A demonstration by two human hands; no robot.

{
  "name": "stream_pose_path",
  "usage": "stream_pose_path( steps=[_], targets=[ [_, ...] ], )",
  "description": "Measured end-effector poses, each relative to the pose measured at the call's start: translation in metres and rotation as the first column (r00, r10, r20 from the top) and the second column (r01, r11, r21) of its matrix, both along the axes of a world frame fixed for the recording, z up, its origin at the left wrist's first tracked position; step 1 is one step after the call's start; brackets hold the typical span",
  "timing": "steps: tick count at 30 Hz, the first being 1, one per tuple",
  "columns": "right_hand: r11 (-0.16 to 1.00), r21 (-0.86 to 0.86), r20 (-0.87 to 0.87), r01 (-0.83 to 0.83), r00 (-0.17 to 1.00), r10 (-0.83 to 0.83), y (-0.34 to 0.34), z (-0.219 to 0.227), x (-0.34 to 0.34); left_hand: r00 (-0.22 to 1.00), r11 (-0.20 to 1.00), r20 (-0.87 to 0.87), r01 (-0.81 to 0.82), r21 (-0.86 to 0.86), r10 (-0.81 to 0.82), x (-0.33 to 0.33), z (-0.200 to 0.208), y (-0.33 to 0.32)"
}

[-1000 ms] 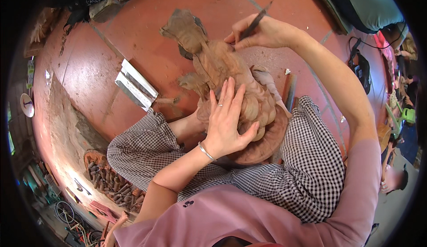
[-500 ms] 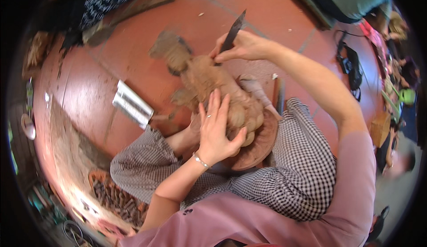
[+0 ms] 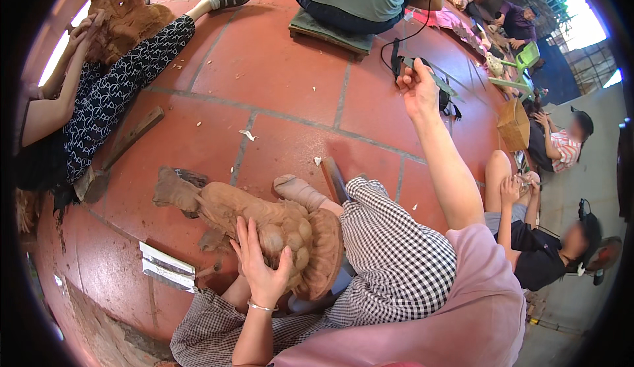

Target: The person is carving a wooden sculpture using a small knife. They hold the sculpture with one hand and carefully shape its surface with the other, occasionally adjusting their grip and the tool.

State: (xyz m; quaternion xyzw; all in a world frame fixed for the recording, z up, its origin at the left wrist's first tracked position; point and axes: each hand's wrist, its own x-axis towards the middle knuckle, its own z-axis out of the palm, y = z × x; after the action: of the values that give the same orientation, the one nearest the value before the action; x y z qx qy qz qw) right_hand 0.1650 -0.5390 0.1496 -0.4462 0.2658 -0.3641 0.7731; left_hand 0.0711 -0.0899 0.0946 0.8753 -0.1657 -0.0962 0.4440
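A brown wood carving lies tilted across my lap, its round carved lumps and wide round base towards me. My left hand rests on the lumps, fingers stretched out and thumb spread apart. Away from the carving, out over the floor to the far right, my right hand is raised and closed around a dark, flat blade. Part of that blade is hidden by my fingers.
A wooden mallet and a shiny silver packet lie on the red tiles to the left. Ahead, a person sits on a low green platform. Another person's patterned trouser leg stretches in from the left; more people sit at right.
My right hand has lifted off the carving and swung far out to the right with the blade. My left hand stays on the carving. The view has turned, showing more people.
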Motion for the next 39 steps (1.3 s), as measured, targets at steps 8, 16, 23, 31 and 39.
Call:
stream_pose_path(
  steps=[8, 16, 23, 31, 39],
  targets=[
    [0.414, 0.314, -0.198, -0.854, 0.368, 0.909, 0.149, -0.053, -0.024, 0.865, 0.778, -0.185, -0.5, -0.38, 0.465, 0.015, -0.039, 0.027],
    [0.017, 0.355, -0.101, -0.935, -0.02, 0.995, 0.19, -0.057, -0.058, 0.748, 0.723, -0.071, -0.657, -0.213, 0.659, 0.012, -0.053, 0.027],
    [-0.109, 0.358, -0.184, -0.927, -0.184, 0.966, 0.187, -0.043, -0.064, 0.672, 0.363, -0.504, -0.729, -0.58, 0.543, 0.021, -0.082, 0.031],
    [-0.246, 0.255, -0.305, -0.935, -0.32, 0.897, 0.182, -0.035, -0.069, 0.757, 0.321, -0.508, -0.641, -0.697, 0.411, 0.021, -0.081, 0.04],
    [-0.259, 0.243, -0.405, -0.935, -0.341, 0.848, 0.184, -0.026, -0.049, 0.722, 0.365, -0.508, -0.683, -0.633, 0.47, 0.024, -0.084, 0.04]
  ],
)
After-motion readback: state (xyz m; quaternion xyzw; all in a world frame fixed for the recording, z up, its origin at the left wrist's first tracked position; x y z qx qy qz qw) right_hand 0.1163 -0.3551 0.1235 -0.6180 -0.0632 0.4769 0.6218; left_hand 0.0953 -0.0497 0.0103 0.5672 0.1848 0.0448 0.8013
